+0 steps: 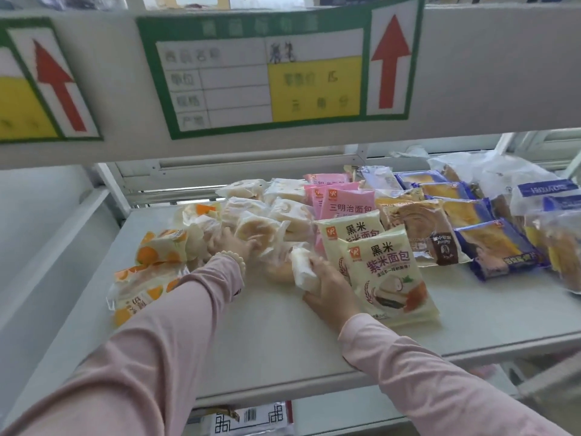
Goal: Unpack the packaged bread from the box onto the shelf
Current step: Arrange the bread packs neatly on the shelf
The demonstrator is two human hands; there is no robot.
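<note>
The right hand (330,283) curls round a small white-wrapped bread packet (302,269) over the grey shelf (283,328). Pressed against it at 3 o'clock lie two overlapping cream rice-bread packets (385,273). At its 10 o'clock the left hand (231,243), above a beaded bracelet (235,259), rests among a heap of pale bun packets (270,212). Its fingers are blurred, so I cannot tell whether they grip anything. Orange-printed packets (158,248) crowd its 8 o'clock. Pink packets (344,202) sit at 1 o'clock, and blue packets (500,247) lie far out at 3 o'clock. A green-framed price label (267,77) hangs at 12 o'clock.
</note>
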